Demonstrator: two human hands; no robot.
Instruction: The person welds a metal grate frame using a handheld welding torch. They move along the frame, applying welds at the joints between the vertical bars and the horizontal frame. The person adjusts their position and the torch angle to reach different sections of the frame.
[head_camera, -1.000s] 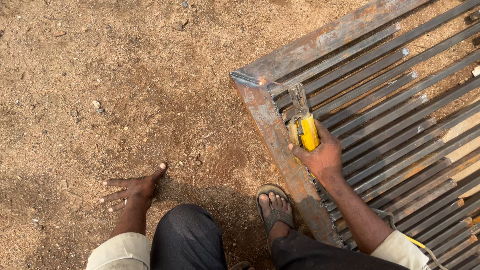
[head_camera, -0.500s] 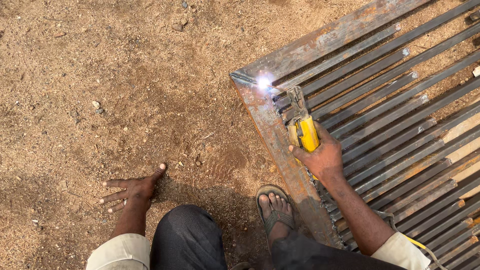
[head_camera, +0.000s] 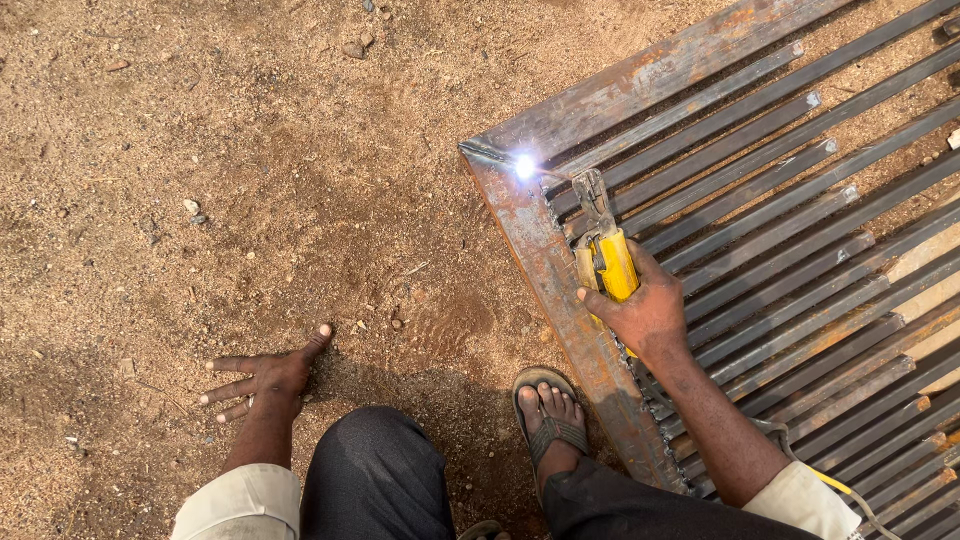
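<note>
Here, viewed from above, a crouching person is welding at the corner of a rusty steel grille (head_camera: 760, 200) that is lying on bare sandy ground (head_camera: 250, 150). The right hand (head_camera: 650, 315) is closing firmly around the yellow handle of an electrode holder (head_camera: 605, 262), whose dark clamp is pointing toward the corner. A bright white arc (head_camera: 524, 166) is burning just inside that corner, where the flat frame bar (head_camera: 545, 280) is meeting the end of the first slat. A cable (head_camera: 830, 485) is trailing from the holder back along the right forearm, over the grille.

The left hand (head_camera: 262, 378) is holding nothing; it is resting open on the ground, fingers spread, well apart from the metal and bracing the body. A foot in an open sandal (head_camera: 548, 420) is standing just beside the frame bar.

Judged from this arrangement, several hazards are arising. Both hands are bare, and the toes are lying exposed near the hot frame, so spatter or a touch on heated steel could be burning skin. The arc is burning unshielded in direct view, so glare could be harming the eyes. The trailing cable could be snagging on slat ends and jerking the holder off the joint.
</note>
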